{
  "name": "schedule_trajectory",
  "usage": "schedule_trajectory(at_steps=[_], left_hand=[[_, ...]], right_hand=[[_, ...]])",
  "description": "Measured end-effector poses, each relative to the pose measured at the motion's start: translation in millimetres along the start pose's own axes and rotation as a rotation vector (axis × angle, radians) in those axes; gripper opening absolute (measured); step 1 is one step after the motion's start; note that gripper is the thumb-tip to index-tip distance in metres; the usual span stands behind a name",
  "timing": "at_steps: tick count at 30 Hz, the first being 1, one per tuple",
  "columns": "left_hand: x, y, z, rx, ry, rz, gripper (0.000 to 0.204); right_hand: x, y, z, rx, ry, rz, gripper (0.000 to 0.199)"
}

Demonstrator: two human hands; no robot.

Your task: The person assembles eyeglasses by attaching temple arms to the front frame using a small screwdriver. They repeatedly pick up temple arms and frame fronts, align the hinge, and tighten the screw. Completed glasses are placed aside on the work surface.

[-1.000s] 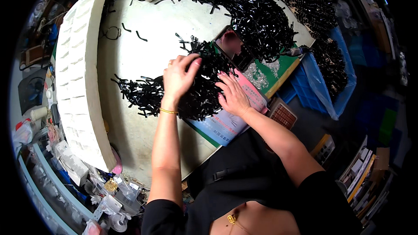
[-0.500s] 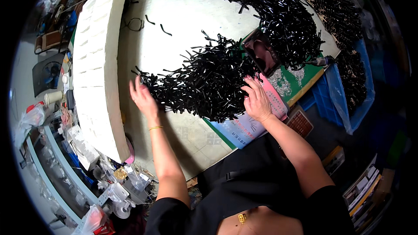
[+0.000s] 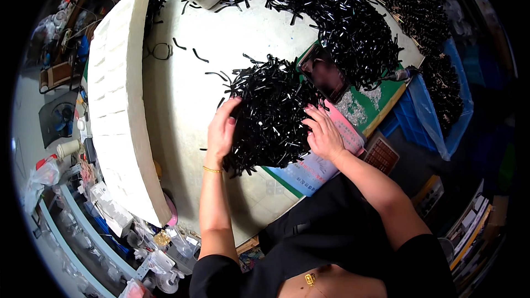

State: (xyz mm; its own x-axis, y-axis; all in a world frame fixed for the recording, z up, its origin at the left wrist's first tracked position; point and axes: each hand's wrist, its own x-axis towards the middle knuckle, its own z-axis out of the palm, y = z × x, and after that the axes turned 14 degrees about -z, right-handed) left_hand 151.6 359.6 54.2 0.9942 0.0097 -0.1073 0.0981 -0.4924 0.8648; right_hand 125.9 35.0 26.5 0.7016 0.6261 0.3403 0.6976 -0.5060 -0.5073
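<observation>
A heap of short, glossy black strips [image 3: 270,116], some bent at one end like eyeglass temple tips, lies on the pale tabletop. My left hand [image 3: 221,133] rests against the heap's left side, fingers stretched out. On the right side, my right hand [image 3: 324,137] touches the edge of the pile with its fingers spread. Beneath that hand lies a pink and blue printed sheet [image 3: 346,128]. A dark-screened phone [image 3: 324,74] sits just beyond it. Neither hand grips a strip that I can make out.
A larger mass of black strips [image 3: 359,38] covers the back right. A long white foam block [image 3: 118,110] stands along the left. Tiny clear bits [image 3: 351,107] lie on a green mat [image 3: 381,109]. A blue crate [image 3: 414,121] stands beyond the right edge.
My left hand has moved right, pushing the heap's left part inward, so the pile is narrower and more compact. My right hand has stayed nearly in place at its right side.
</observation>
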Motion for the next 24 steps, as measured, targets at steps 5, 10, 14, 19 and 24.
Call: schedule_trajectory(at_steps=[5,10,14,19,24], left_hand=[[114.1,-58.8,-67.1,0.103,0.530,-0.093,0.048],[208.5,-103.2,-92.8,0.589,0.437,-0.155,0.054],[204.5,-97.6,-41.8,0.398,0.214,-0.128,0.057],[135.6,-7.2,37.9,0.280,-0.235,0.093,0.053],[92.7,12.3,48.5,0.357,-0.368,0.023,0.052]], right_hand=[[2.3,-3.0,0.9,0.007,0.007,-0.004,0.040],[4.8,-5.7,3.7,0.013,0.029,0.004,0.045],[-4.7,2.6,12.8,-0.038,0.072,-0.015,0.044],[-9.9,3.9,18.5,-0.057,0.074,0.005,0.045],[-18.1,3.1,15.6,-0.074,0.092,-0.003,0.041]])
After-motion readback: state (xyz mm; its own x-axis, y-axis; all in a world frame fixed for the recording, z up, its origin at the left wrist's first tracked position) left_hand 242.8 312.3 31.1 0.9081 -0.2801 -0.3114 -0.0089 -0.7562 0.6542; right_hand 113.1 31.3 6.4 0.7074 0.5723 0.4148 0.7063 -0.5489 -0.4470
